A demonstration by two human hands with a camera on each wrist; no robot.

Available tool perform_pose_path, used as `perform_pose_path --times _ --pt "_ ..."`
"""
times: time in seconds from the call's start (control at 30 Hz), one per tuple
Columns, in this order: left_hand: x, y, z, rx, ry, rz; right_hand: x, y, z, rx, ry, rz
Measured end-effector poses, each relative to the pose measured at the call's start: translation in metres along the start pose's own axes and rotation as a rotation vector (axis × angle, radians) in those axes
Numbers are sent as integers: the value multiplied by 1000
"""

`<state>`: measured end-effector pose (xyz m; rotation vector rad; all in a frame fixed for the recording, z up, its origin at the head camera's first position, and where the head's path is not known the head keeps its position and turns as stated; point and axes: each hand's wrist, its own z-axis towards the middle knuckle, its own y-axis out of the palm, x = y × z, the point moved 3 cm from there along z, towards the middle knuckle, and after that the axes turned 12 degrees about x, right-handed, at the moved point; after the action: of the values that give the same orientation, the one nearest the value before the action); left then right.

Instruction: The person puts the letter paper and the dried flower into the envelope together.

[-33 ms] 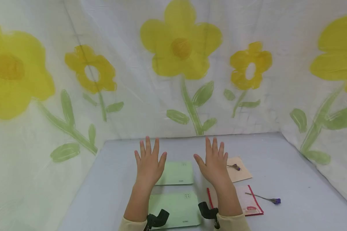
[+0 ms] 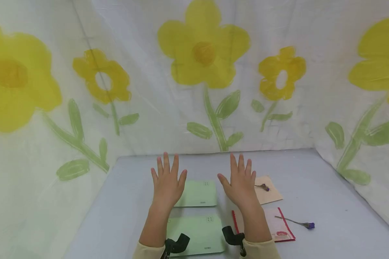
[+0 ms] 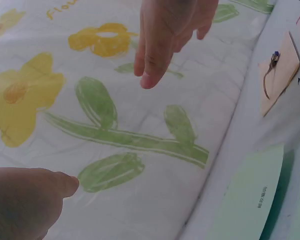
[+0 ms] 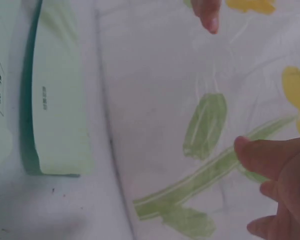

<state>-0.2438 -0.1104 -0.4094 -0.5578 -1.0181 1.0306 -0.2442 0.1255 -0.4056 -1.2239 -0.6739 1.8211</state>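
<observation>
My left hand (image 2: 166, 185) is held out palm down with its fingers spread, overlapping the left part of the far green envelope (image 2: 199, 194) in the head view. To its right, my right hand (image 2: 241, 185) is spread the same way, beside a peach paper piece (image 2: 272, 198) bearing a small dried purple flower (image 2: 264, 187). Both hands hold nothing. Nearer me lies a second green envelope (image 2: 196, 233). A pale pink envelope (image 2: 280, 226) with red edging lies partly behind my right forearm, a longer-stemmed dried purple flower (image 2: 309, 225) across its right edge.
The pale grey table (image 2: 100, 216) runs back to a white cloth (image 2: 162, 118) painted with yellow flowers, which also hangs along both sides. Black wrist mounts (image 2: 177, 244) sit on both wrists. The left wrist view shows the peach paper, flower and a green envelope (image 3: 245, 200).
</observation>
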Motion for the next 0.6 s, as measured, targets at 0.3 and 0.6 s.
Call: perform_pose_path --times 0.3,0.6 --pt "-5 6 2 -63 6 67 -11 5 -1 -75 -41 -27" --pt "-4 10 -4 -97 3 69 -26 9 -8 -134 -83 -9"
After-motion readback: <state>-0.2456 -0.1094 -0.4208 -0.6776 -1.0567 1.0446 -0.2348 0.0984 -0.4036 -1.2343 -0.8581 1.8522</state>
